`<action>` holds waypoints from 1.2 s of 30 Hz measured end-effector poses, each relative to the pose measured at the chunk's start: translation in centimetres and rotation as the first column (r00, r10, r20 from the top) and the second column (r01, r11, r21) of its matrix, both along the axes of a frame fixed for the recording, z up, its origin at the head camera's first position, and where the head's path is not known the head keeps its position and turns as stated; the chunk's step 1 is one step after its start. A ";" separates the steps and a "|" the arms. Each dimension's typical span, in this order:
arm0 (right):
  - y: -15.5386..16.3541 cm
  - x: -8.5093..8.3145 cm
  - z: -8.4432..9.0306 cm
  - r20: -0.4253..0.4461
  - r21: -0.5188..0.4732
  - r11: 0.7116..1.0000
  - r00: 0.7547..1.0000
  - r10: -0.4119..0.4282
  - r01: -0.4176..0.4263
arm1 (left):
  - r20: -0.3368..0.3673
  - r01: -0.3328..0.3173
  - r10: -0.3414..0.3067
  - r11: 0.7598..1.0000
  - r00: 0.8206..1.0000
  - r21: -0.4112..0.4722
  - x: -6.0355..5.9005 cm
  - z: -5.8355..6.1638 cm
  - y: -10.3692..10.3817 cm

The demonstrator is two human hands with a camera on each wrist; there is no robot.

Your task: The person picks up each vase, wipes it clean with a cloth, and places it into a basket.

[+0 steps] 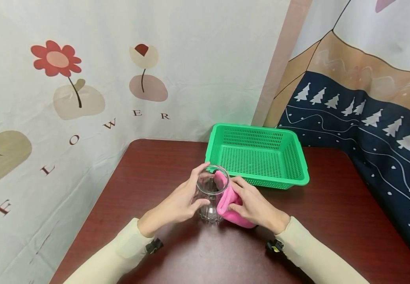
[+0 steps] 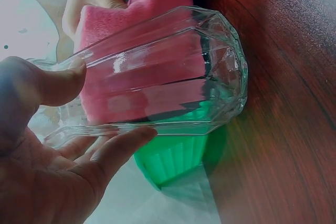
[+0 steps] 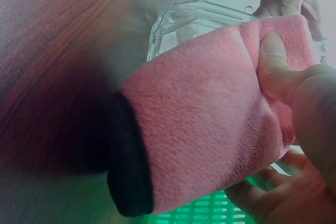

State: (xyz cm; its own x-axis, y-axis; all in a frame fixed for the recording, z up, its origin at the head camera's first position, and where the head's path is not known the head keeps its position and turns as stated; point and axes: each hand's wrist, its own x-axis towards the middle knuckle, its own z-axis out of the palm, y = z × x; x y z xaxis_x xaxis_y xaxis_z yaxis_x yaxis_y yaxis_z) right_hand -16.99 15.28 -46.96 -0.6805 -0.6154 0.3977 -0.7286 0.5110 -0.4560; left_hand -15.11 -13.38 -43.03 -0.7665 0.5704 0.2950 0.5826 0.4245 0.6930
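Observation:
A clear glass vase (image 1: 210, 213) with faceted sides and a round open mouth stands upright near the middle of the table in the head view. My left hand (image 1: 181, 201) grips it near the top, thumb on the near side and fingers round the far side. From the right, my right hand (image 1: 254, 201) pinches a folded pink cloth (image 1: 238, 219) between thumb and fingers. The cloth lies against the vase's right side, and its pink shows through the glass in the left wrist view. A dark trim (image 3: 131, 156) edges the cloth in the right wrist view.
Just behind the hands, a green plastic basket (image 1: 210, 152) with slotted walls sits at the back of the dark red-brown table (image 1: 148, 165). Printed curtains (image 1: 198, 59) hang close behind the table and along both sides.

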 end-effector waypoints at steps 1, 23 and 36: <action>0.0 0.0 0.0 -0.002 0.005 1.000 1.000 0.001 -0.001 | -0.004 -0.002 0.002 1.000 1.000 -0.003 0.0 0.0 0.0; 0.5 -0.3 -2.1 0.034 0.191 0.981 0.999 -0.002 -0.004 | -0.035 -0.019 0.018 0.999 0.999 -0.038 0.1 0.1 -0.1; 0.1 -0.1 -2.2 0.067 0.147 0.989 0.997 -0.025 0.015 | -0.026 -0.015 0.014 1.000 1.000 -0.028 0.2 0.2 -0.1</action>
State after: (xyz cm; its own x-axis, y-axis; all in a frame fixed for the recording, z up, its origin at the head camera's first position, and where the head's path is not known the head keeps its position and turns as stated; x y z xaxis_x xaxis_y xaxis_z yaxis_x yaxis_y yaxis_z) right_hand -17.11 15.42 -49.21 -0.7159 -0.6494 0.2566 -0.6872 0.5902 -0.4236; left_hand -14.92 -13.43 -42.83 -0.7670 0.5678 0.2990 0.5940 0.4519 0.6656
